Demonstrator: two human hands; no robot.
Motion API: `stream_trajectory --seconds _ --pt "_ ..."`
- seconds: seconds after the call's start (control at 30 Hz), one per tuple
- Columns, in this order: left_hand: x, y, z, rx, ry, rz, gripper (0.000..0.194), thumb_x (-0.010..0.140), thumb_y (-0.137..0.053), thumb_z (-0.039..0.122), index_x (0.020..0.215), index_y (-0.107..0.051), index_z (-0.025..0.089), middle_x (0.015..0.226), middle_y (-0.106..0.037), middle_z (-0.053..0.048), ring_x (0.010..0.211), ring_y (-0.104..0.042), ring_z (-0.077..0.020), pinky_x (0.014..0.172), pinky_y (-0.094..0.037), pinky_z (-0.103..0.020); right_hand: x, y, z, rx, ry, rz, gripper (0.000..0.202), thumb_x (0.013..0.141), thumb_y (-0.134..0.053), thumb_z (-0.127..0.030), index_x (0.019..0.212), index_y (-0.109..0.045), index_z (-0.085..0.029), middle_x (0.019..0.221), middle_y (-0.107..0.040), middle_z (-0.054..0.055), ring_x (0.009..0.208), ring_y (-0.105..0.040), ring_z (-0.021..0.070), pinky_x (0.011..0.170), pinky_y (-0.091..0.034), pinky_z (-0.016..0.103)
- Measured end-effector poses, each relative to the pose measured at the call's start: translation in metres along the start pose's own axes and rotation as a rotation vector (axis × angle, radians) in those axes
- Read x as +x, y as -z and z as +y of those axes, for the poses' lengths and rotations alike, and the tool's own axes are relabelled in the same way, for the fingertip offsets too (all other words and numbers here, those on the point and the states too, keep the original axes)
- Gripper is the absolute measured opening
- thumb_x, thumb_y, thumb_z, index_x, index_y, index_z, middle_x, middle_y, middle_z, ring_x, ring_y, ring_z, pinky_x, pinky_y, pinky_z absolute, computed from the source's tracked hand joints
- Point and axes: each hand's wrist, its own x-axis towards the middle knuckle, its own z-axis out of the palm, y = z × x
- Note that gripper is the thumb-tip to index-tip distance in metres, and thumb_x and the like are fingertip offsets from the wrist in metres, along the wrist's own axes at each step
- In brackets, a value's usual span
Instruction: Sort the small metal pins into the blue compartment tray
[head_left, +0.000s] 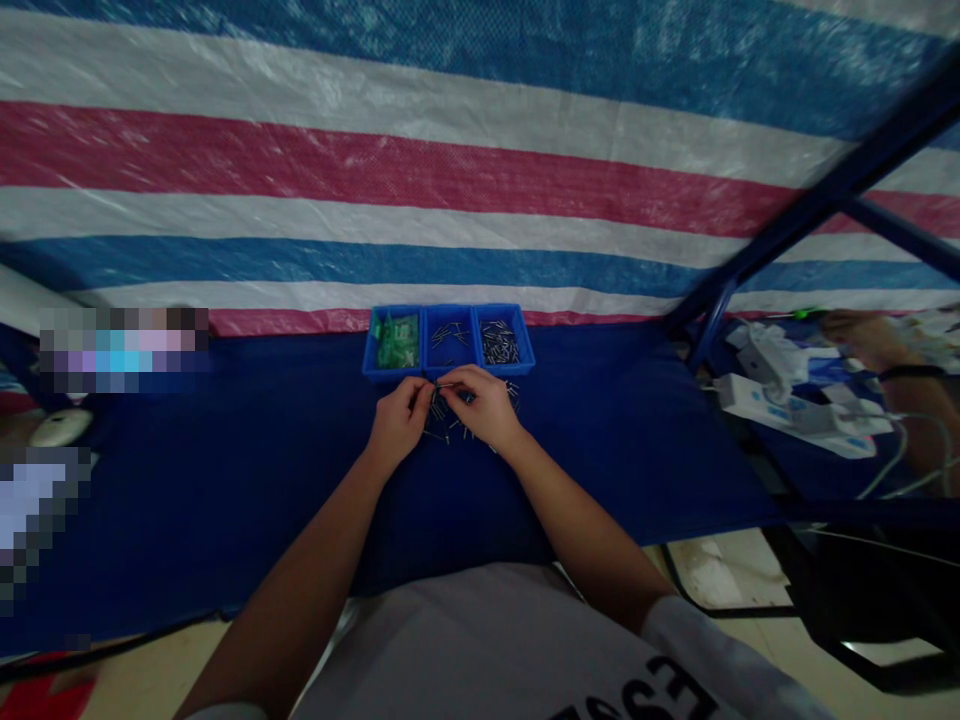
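Note:
My left hand (401, 418) and my right hand (484, 408) meet over the blue table, both closed in a pinch. Between their fingertips is a thin metal pin (447, 384), too small to make out in detail. Beneath and around my fingers lie several loose metal pins (448, 437), partly hidden by the hands. Just beyond stand three joined blue bins (397, 375). In the left one are green pieces (397, 343), the middle one has a few thin metal pins (450, 332), and many dark metal pieces (499, 342) fill the right one.
A striped plastic sheet (450, 180) hangs behind the blue table (285, 450). To the right, past a blue metal frame (787, 225), are a white power strip (802, 415) with cables and another person's hand (862, 335). A white rounded object (61, 428) sits far left.

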Motion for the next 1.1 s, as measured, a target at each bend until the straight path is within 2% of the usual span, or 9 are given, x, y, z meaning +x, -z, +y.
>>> stream_trajectory --seconds 0.17,0.5,0.77,0.9,1.1 --pt "0.0003 0.002 0.0028 0.014 0.014 -0.002 0.029 0.093 -0.044 0.039 0.082 -0.06 0.018 0.057 -0.055 0.004 0.05 -0.052 -0.0098 0.052 -0.039 -0.022 0.0001 -0.0002 -0.0019 -0.076 0.06 -0.031 0.016 0.086 -0.058 -0.012 0.095 -0.069 -0.018 0.091 -0.068 0.006 0.084 -0.064 0.0151 0.077 -0.056 0.029" --pt "0.0006 0.0029 0.0042 0.002 0.02 -0.003 0.03 0.094 -0.044 0.038 0.073 -0.055 0.018 0.055 -0.053 0.004 0.05 -0.05 -0.009 0.053 -0.039 -0.021 -0.0004 -0.0005 0.0005 -0.056 0.069 -0.051 0.019 0.085 -0.057 -0.011 0.097 -0.069 -0.019 0.094 -0.068 0.006 0.085 -0.064 0.0143 0.079 -0.054 0.028" --pt "0.0001 0.0023 0.0053 -0.032 0.014 -0.004 0.026 0.092 -0.047 0.039 0.088 -0.062 0.019 0.062 -0.058 0.003 0.055 -0.054 -0.0101 0.056 -0.042 -0.021 0.001 0.0022 0.0011 -0.091 0.074 -0.033 0.018 0.087 -0.056 -0.011 0.097 -0.069 -0.019 0.094 -0.068 0.006 0.087 -0.064 0.0156 0.081 -0.053 0.031" --pt "-0.0002 0.0014 0.0052 -0.046 0.019 0.016 0.022 0.09 -0.051 0.038 0.096 -0.062 0.019 0.062 -0.058 0.004 0.051 -0.052 -0.0093 0.052 -0.041 -0.02 0.0011 0.002 0.0026 -0.092 0.084 -0.021 0.018 0.088 -0.056 -0.012 0.097 -0.069 -0.018 0.093 -0.068 0.007 0.087 -0.064 0.016 0.08 -0.054 0.03" --pt "-0.0004 0.0006 0.0028 -0.024 0.01 0.01 0.02 0.091 -0.05 0.037 0.095 -0.06 0.02 0.059 -0.055 0.005 0.047 -0.049 -0.0089 0.05 -0.039 -0.021 0.0012 0.0019 0.0023 -0.092 0.069 -0.026 0.018 0.088 -0.056 -0.013 0.097 -0.07 -0.019 0.095 -0.068 0.007 0.089 -0.064 0.0166 0.082 -0.054 0.032"
